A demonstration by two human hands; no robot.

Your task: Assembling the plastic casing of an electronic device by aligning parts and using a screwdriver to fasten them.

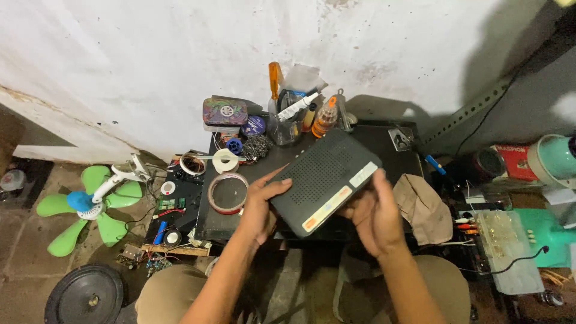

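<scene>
Dark vented box (325, 180): gripped by left hand (259, 207) and right hand (373, 217), apparently above black tabletop (384, 147); tape ring (228, 193) beside.

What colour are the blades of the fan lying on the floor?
Light green, on the fan blades, with a blue hub; seen in the head view, left of the left hand.

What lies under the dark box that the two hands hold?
Under the box shows the black tabletop, with a tan cloth at its right. The left hand and right hand grip its lower edges. The table directly beneath is covered.
</scene>
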